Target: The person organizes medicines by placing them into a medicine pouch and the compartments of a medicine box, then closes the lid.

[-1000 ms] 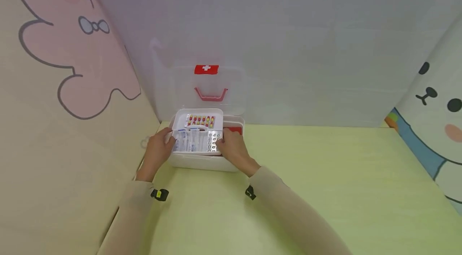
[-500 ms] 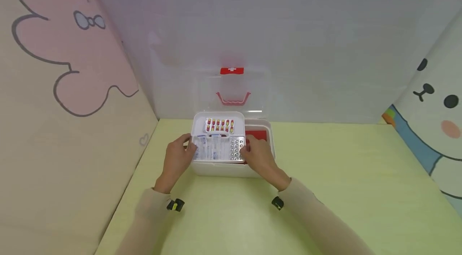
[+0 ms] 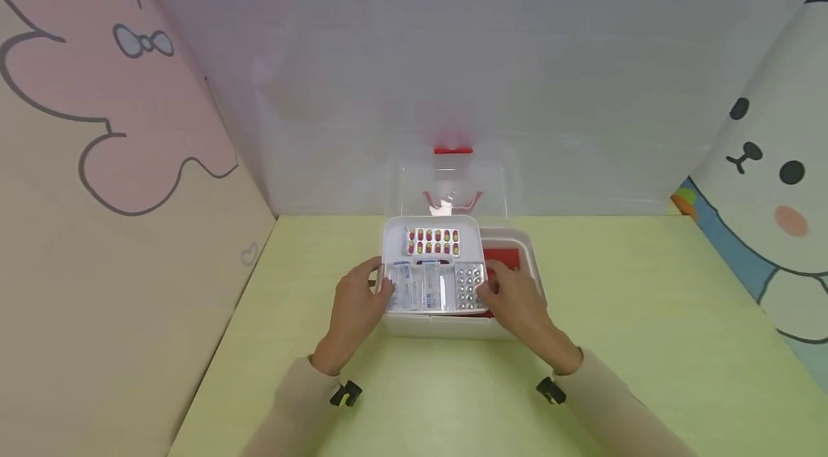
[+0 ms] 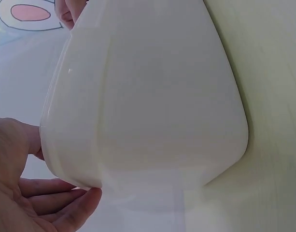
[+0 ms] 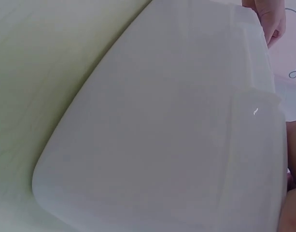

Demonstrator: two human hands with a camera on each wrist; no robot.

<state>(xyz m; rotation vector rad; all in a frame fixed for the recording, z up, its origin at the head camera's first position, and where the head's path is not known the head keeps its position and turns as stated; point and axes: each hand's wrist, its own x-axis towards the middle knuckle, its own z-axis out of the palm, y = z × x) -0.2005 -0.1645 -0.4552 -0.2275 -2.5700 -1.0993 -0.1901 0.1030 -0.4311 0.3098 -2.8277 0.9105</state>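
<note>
A white first-aid box [image 3: 446,328] stands on the table with its clear lid [image 3: 414,187] raised at the back. Over its left part sits a white tray [image 3: 475,241], leaving the box's right end uncovered. My left hand [image 3: 352,306] grips the tray's left edge, thumb on top. With thumb and fingers, my right hand [image 3: 520,306] pinches the tray's right edge. The tray holds a capsule blister pack [image 3: 433,242], clear packets with blue print [image 3: 407,288] and a silver blister pack [image 3: 468,288]. In the left wrist view, fingers [image 4: 85,203] touch the rim's corner.
Something flat and red [image 3: 507,256] shows inside the box at the right. The pale green table [image 3: 647,313] extends to both sides. A grey wall [image 3: 550,83] stands close behind the lid, with cartoon-printed panels at left and right.
The box, with the tray and both hands, has moved right across the table and nearer to me. The raised lid now looks flatter in view. Both hands keep their grip on the tray.
</note>
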